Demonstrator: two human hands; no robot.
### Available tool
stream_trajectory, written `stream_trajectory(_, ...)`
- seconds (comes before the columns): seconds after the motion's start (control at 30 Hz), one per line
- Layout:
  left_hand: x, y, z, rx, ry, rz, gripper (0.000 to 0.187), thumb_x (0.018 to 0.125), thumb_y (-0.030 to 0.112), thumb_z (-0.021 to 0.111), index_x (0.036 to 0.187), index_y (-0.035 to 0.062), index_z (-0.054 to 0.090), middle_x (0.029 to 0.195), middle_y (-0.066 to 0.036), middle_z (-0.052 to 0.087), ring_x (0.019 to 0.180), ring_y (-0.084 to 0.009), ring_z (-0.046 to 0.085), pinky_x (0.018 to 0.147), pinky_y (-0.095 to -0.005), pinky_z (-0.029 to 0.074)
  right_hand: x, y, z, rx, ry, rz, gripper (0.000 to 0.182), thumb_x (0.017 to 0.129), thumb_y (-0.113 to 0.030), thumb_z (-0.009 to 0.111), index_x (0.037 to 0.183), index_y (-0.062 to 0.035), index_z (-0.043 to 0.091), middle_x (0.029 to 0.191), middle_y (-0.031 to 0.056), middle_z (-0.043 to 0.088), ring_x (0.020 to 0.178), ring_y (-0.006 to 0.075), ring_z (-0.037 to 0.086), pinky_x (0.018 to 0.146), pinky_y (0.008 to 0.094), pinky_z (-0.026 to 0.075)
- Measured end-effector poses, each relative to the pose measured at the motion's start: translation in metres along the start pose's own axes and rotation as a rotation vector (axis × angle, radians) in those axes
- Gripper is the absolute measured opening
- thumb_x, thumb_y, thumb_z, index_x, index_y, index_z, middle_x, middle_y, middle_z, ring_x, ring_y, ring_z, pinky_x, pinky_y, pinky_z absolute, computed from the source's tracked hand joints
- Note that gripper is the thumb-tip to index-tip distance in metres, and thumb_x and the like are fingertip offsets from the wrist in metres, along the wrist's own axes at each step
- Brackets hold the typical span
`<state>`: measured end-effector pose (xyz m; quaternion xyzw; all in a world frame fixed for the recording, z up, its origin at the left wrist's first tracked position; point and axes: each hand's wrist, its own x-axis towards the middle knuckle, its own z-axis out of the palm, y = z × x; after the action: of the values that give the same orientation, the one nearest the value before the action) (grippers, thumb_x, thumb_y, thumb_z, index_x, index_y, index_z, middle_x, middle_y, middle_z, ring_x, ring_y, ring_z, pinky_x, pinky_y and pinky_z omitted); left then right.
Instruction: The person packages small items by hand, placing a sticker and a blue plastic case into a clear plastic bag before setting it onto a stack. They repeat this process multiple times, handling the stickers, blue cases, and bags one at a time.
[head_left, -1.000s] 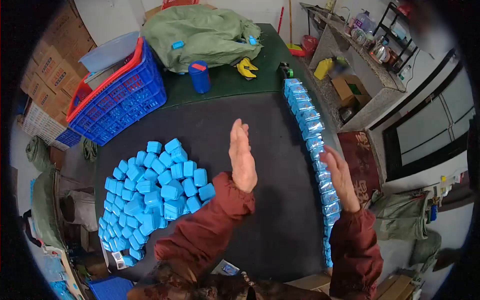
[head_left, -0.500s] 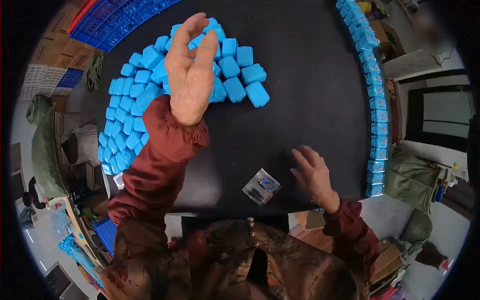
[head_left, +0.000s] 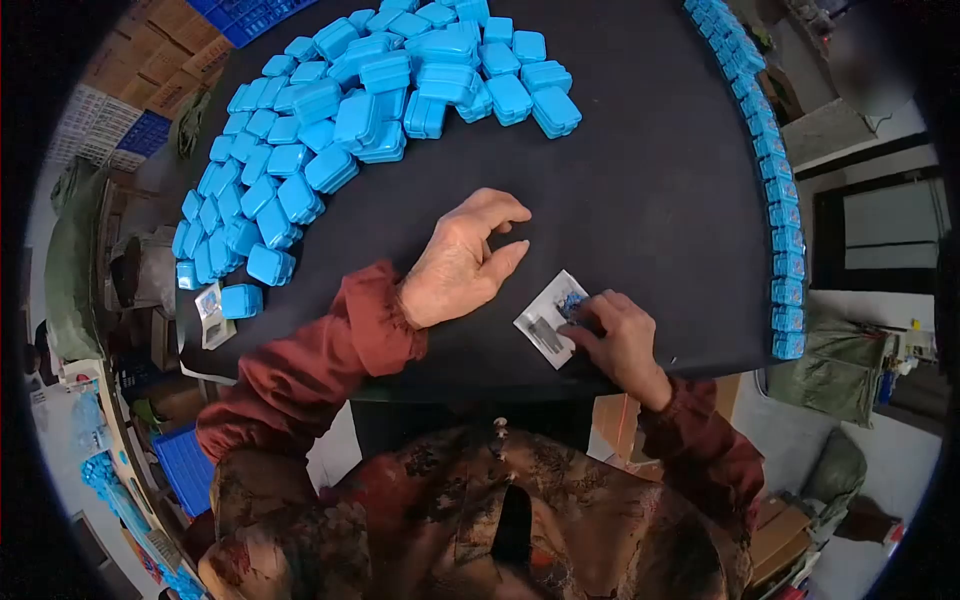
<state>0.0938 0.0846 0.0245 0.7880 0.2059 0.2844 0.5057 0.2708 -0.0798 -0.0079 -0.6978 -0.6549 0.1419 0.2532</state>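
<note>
While both hands rest on the table [head_left: 640, 180]:
Right hand [head_left: 618, 338]: fingertips pressing small clear packet [head_left: 548, 320] at near edge.
Left hand [head_left: 462, 262]: loosely curled, empty, beside it.
Blue boxes [head_left: 340, 110]: heaped toward far-left corner.

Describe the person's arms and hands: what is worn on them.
Both arms wear loose dark red sleeves gathered at elastic cuffs, over a patterned brown garment. The left hand and right hand are bare: no gloves, and no rings or watch show.

Packet [head_left: 548, 320] between hands; boxes [head_left: 330, 120] beyond
</note>
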Motion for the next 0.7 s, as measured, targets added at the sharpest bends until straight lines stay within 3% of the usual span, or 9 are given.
stream_trajectory(0.13, -0.029, -0.005, 0.019, 0.040, -0.025, -0.026, 0.023, 0.080, -0.001, 0.061, 0.103, -0.0021, 0.058, 0.105, -0.010, 0.053, 0.079, -0.0121, 0.053, 0.056, -0.0217, 0.042, -0.009, 0.007, 0.010, 0.020, 0.174, -0.072, 0.015, 0.071, -0.011, 0.070, 0.072, -0.0049, 0.056, 0.071, 0.0068, 0.057, 0.066, 0.0257, 0.056, 0.056, 0.0349, 0.044)
stream_trajectory(0.27, -0.051, -0.010, 0.036, 0.124, -0.019, -0.070, 0.022, 0.079, 0.001, 0.063, 0.100, -0.0048, 0.059, 0.099, -0.011, 0.055, 0.075, -0.0135, 0.055, 0.061, -0.0250, 0.045, -0.013, 0.012, 0.016, 0.014, 0.239, -0.149, 0.017, 0.072, -0.014, 0.070, 0.073, -0.0047, 0.056, 0.072, 0.0087, 0.057, 0.066, 0.0279, 0.056, 0.056, 0.0360, 0.043)
stream_trajectory(0.47, -0.066, 0.010, 0.042, 0.218, -0.011, -0.139, 0.024, 0.079, 0.003, 0.064, 0.101, -0.0066, 0.058, 0.094, -0.011, 0.056, 0.073, -0.0142, 0.055, 0.065, -0.0286, 0.046, -0.012, 0.005, 0.013, 0.042, 0.191, -0.061, 0.025, 0.071, -0.023, 0.071, 0.075, -0.0041, 0.056, 0.069, 0.0116, 0.056, 0.066, 0.0296, 0.058, 0.055, 0.0375, 0.043)
stream_trajectory(0.7, -0.077, 0.048, 0.025, 0.242, -0.052, -0.171, 0.025, 0.081, 0.005, 0.064, 0.102, -0.0066, 0.059, 0.094, -0.011, 0.056, 0.074, -0.0146, 0.054, 0.065, -0.0285, 0.046, -0.009, 0.017, 0.021, 0.155, 0.257, -0.011, 0.012, 0.075, -0.017, 0.063, 0.073, -0.0060, 0.061, 0.063, 0.0116, 0.059, 0.060, 0.0302, 0.059, 0.054, 0.0377, 0.044)
